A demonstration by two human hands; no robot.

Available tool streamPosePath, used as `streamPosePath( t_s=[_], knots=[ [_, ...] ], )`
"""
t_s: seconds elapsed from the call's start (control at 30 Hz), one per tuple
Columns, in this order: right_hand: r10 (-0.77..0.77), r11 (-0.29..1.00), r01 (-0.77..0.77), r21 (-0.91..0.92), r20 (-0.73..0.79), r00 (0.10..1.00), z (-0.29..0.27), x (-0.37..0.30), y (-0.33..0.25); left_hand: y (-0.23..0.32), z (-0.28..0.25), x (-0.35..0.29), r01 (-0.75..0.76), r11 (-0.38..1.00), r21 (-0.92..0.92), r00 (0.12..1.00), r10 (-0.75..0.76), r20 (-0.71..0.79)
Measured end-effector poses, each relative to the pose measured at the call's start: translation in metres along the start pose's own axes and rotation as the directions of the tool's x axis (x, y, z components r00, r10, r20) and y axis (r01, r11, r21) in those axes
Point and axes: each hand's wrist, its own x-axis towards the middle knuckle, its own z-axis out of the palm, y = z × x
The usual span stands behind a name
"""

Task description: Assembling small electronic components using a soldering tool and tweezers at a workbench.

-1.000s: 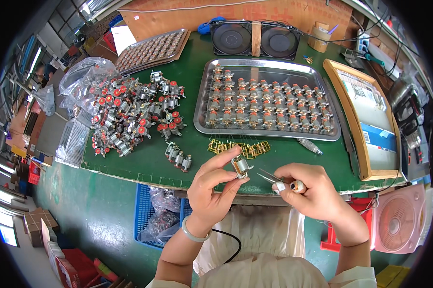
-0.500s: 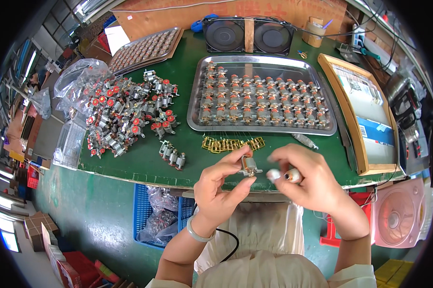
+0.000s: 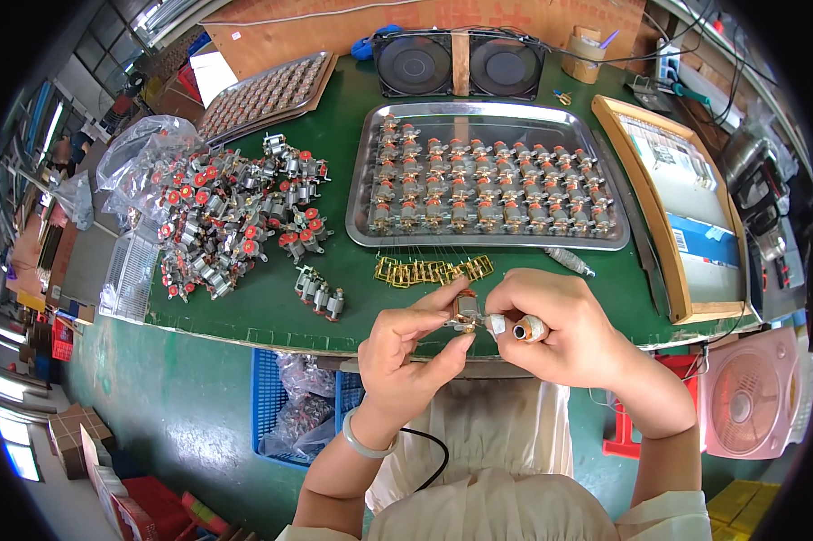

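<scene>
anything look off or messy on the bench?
Nothing damaged or spilled that I can tell. The red-capped parts lie in a loose heap at the left, unlike the neat rows in the metal tray. The left hand holds a small motor; the right hand holds a tool against it.

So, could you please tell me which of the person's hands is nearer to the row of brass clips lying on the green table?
Left. The left hand has its fingertips just below the brass clips, pinching a small motor part; the right hand sits lower and further right, holding a tool.
</scene>
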Motion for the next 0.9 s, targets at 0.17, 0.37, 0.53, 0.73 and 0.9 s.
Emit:
streamPosePath(
  t_s=[0.17,0.37,0.53,0.73,0.9],
  knots=[
    [0.002,1.000,-0.002,0.026,0.009,1.000,-0.002,0.000,0.001,0.000,-0.006,0.004,0.055,0.988,-0.147,0.998,-0.048,0.049],
    [-0.048,0.998,0.049,0.034,-0.038,0.998,0.005,-0.002,0.003,-0.003,-0.004,0.004,0.068,0.973,-0.219,0.996,-0.055,0.068],
    [-0.061,0.997,0.064,0.036,-0.072,0.996,0.006,-0.006,0.005,-0.003,0.002,0.005,0.067,0.959,-0.276,0.998,-0.058,0.039],
    [0.008,0.979,-0.036,-0.198,-0.143,0.990,-0.009,-0.009,0.009,-0.003,-0.005,0.008,0.040,0.975,-0.219,0.999,-0.037,0.014],
    [0.281,0.584,-0.399,-0.708,-0.285,0.917,-0.032,-0.032,0.041,-0.003,-0.008,0.012,0.036,0.999,-0.034,0.999,-0.036,-0.020]
  ],
)
